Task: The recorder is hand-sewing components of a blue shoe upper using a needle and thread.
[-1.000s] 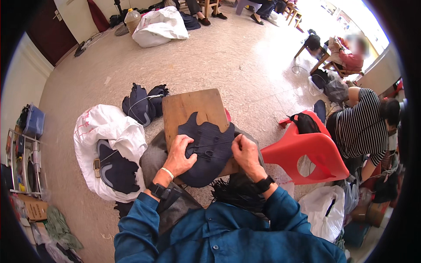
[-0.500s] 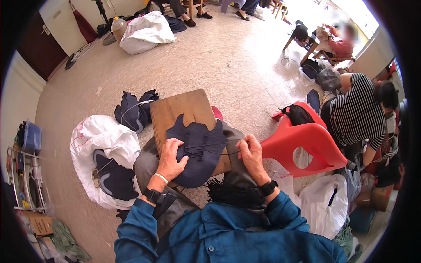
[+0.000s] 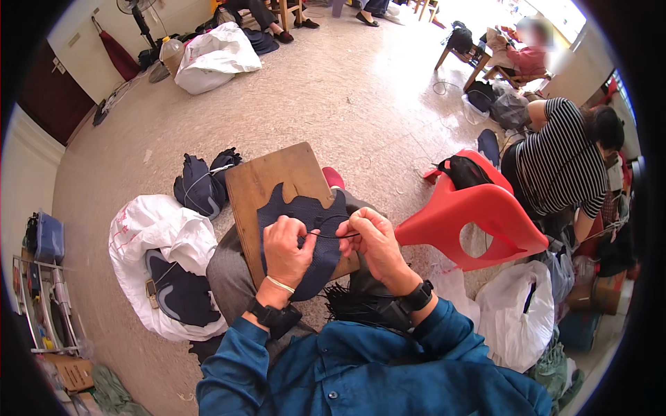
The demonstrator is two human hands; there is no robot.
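Observation:
A flat navy knit piece (image 3: pixel 321 269), with pointed tabs on its far edge, lies on a wooden stool top (image 3: pixel 267 173) in front of me. Over it, my left hand (image 3: pixel 286 251) pinches a thin dark cord (image 3: pixel 331 237). The other stretch of that cord runs into the closed fingers of my right hand (image 3: pixel 374 248). The hands are a short way apart, partly hiding the knit piece. A bundle of black cords (image 3: pixel 352 306) lies across my lap, below my right hand.
To the left, a white sack (image 3: pixel 135 239) holds dark pieces, with tied navy bundles (image 3: pixel 200 186) beyond it. A red plastic stool (image 3: pixel 444 222) stands close on my right. Past it a person in a striped top (image 3: pixel 558 163) bends over. White plastic bags (image 3: pixel 513 319) sit at lower right.
My hands have come closer together over the knit piece. My left hand has lifted from the piece's left side to the cord, and the several cord strands stretched across it no longer show.

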